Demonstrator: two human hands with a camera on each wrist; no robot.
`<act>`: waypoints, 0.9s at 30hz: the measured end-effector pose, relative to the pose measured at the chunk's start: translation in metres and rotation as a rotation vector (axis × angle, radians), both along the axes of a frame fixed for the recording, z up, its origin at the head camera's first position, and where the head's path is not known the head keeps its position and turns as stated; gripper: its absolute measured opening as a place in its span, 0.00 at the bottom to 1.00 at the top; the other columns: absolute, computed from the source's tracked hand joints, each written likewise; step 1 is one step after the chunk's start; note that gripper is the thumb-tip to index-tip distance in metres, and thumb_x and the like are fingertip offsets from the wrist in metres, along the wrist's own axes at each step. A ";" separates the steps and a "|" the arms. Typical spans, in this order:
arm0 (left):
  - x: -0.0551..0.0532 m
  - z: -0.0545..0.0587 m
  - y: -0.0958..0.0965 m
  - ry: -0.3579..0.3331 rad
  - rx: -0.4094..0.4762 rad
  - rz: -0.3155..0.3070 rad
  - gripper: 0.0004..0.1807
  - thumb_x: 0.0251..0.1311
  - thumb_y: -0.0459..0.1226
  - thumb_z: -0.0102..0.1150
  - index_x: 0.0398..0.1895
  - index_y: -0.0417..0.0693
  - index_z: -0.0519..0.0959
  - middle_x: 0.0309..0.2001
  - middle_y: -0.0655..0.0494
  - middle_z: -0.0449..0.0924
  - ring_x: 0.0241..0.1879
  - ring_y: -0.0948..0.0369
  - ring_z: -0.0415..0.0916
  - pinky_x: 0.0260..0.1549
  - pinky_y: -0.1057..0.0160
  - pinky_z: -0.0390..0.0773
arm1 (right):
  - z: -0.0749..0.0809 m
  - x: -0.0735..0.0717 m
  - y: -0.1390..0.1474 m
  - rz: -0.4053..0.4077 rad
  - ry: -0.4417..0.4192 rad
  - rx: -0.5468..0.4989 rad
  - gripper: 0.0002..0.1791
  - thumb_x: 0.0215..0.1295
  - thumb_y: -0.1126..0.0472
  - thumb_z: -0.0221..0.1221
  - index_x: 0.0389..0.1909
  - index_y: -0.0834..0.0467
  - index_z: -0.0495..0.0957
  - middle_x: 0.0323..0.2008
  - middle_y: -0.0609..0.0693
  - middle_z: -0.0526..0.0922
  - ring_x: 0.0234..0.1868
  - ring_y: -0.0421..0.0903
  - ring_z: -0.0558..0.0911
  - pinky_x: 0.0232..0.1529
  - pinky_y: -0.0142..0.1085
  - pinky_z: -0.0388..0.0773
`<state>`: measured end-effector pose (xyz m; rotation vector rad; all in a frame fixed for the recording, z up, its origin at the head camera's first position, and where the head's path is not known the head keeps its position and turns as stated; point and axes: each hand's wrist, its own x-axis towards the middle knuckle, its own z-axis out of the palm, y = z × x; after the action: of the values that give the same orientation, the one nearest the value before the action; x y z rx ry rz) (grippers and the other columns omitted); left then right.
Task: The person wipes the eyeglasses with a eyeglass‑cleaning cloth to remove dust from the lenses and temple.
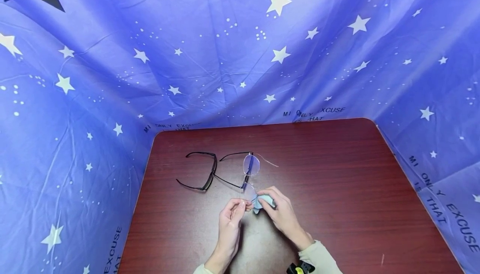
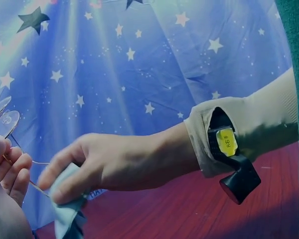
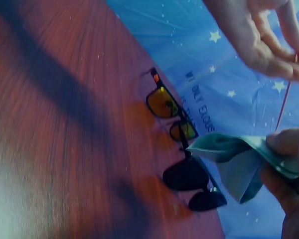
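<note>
Thin-rimmed eyeglasses with round clear lenses are held above the table by my left hand, whose fingers and thumb pinch them near one temple. Between the thumb and fingers of my right hand is a pale blue-green cloth. In the left wrist view the cloth is folded over the thin temple, and the round lenses rise beyond my left hand. The right wrist view shows the cloth hanging in loose folds, with my left hand apart from it at the temple's other end.
Two pairs of dark-framed glasses lie on the reddish wooden table beyond my hands. The left pair has its temples spread; the other pair is partly behind the round lenses. A blue star-patterned curtain surrounds the table.
</note>
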<state>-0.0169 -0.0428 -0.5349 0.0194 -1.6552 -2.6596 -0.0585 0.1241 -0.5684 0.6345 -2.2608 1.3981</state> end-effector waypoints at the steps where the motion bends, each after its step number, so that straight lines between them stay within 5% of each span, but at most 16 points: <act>1: 0.000 0.000 0.000 0.000 0.002 -0.001 0.10 0.75 0.30 0.51 0.44 0.25 0.75 0.41 0.55 0.86 0.43 0.65 0.85 0.50 0.67 0.82 | -0.001 -0.001 0.002 -0.026 -0.004 0.007 0.18 0.54 0.79 0.70 0.43 0.61 0.84 0.39 0.47 0.85 0.38 0.44 0.84 0.43 0.25 0.77; 8: 0.001 -0.002 0.002 -0.007 -0.008 0.000 0.11 0.75 0.29 0.51 0.43 0.22 0.74 0.41 0.57 0.86 0.43 0.65 0.85 0.50 0.67 0.82 | 0.000 -0.003 0.007 -0.047 -0.048 0.016 0.16 0.55 0.77 0.70 0.42 0.61 0.84 0.38 0.48 0.86 0.37 0.41 0.82 0.40 0.24 0.74; 18: 0.002 -0.008 -0.001 -0.013 0.038 -0.018 0.06 0.75 0.29 0.50 0.44 0.36 0.77 0.42 0.58 0.88 0.44 0.66 0.86 0.51 0.68 0.82 | 0.008 0.003 -0.012 0.173 -0.034 -0.144 0.20 0.51 0.82 0.67 0.45 0.63 0.83 0.39 0.56 0.86 0.40 0.52 0.84 0.49 0.27 0.77; 27: 0.003 -0.008 -0.002 -0.040 0.040 -0.011 0.06 0.76 0.30 0.50 0.42 0.38 0.77 0.42 0.52 0.86 0.43 0.64 0.85 0.51 0.67 0.82 | -0.002 -0.003 0.000 -0.033 -0.086 -0.008 0.16 0.58 0.77 0.68 0.44 0.58 0.84 0.40 0.47 0.86 0.39 0.42 0.82 0.42 0.25 0.74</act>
<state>-0.0144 -0.0447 -0.5428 0.0636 -1.6180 -2.7177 -0.0617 0.1240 -0.5700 0.5415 -2.3198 1.4430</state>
